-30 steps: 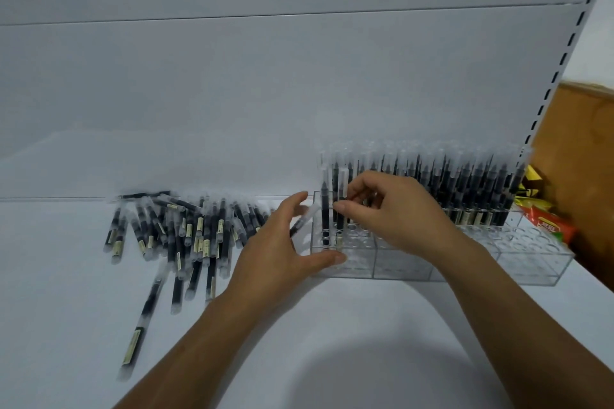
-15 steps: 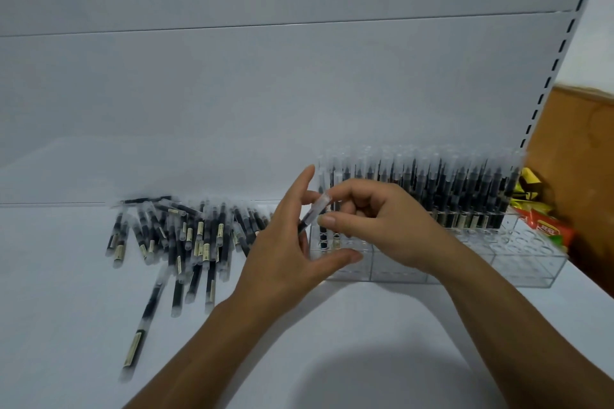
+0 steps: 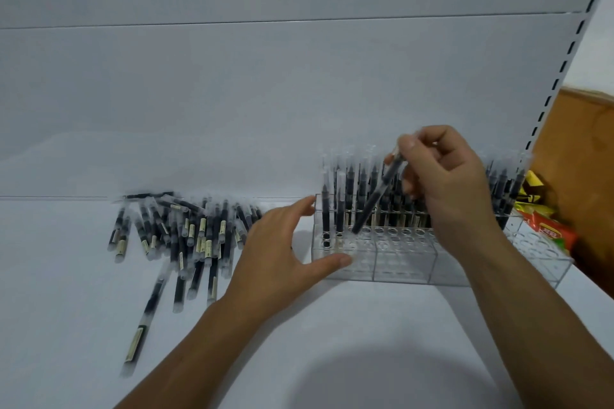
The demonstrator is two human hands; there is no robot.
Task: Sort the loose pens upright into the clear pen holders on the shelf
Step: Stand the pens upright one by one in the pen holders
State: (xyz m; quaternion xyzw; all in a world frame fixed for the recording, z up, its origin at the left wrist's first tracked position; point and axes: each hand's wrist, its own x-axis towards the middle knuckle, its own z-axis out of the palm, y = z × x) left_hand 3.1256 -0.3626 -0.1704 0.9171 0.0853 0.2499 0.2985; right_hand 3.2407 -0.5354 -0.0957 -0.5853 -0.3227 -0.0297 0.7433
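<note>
Loose pens [image 3: 186, 232] - black ink, clear barrels, pale labels - lie flat in a heap on the shelf, left; one stray pen [image 3: 139, 335] lies nearer. Clear pen holders [image 3: 392, 262] stand right of the heap - far rows packed with upright pens, near holes mostly open. Right hand [image 3: 445, 183] pinches a tilted pen [image 3: 375, 202], lower end at the holders' top.

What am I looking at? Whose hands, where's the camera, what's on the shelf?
No robot: a person's bare hands, filmed by one wide-angle camera worn on the head, looking down. The right hand pinches a black pen, tilted, its lower tip at a hole of the clear pen holder. The left hand is open, thumb against the holder's front. Loose pens lie piled on the white shelf at left; other pens stand upright in the holder. Coloured packets sit far right.
</note>
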